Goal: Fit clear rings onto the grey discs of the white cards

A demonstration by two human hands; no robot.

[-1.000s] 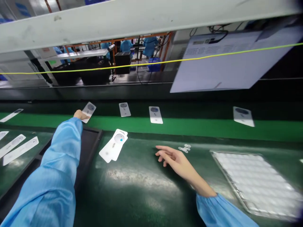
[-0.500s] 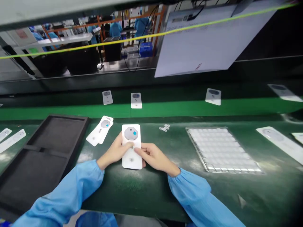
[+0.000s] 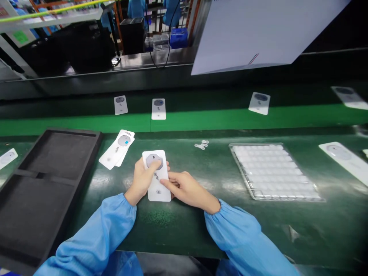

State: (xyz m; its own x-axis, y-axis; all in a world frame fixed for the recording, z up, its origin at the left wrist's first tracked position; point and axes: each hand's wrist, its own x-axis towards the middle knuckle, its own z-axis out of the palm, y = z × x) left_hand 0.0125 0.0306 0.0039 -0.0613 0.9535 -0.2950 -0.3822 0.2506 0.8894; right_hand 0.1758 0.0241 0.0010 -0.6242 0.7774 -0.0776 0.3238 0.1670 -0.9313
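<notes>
A white panel (image 3: 158, 192), rounded at the corners like a phone's back cover, is held upright between both my hands. It carries a grey round patch near its top and small dark marks below. My left hand (image 3: 143, 174) grips its left side, with the thumb lying across the grey patch and fingertips showing past the right edge. My right hand (image 3: 186, 189) pinches the lower right edge, thumb or finger on the front, other fingers partly hidden behind. Two similar overlapping panels (image 3: 113, 155) lie to the left, the upper one with a blue dot.
On the left lies a black two-part tray (image 3: 61, 178). A clear tray (image 3: 244, 182) of white pieces sits at right. Several small white rings (image 3: 202, 145) lie mid-table. Beyond them, more panels (image 3: 158, 114) rest on the green belt (image 3: 201, 118). A white board (image 3: 247, 42) hangs above.
My left thumb has moved up from the panel's middle onto the grey patch, and the blue dot there no longer shows. My right hand stays at the edge. The view has tilted down.
</notes>
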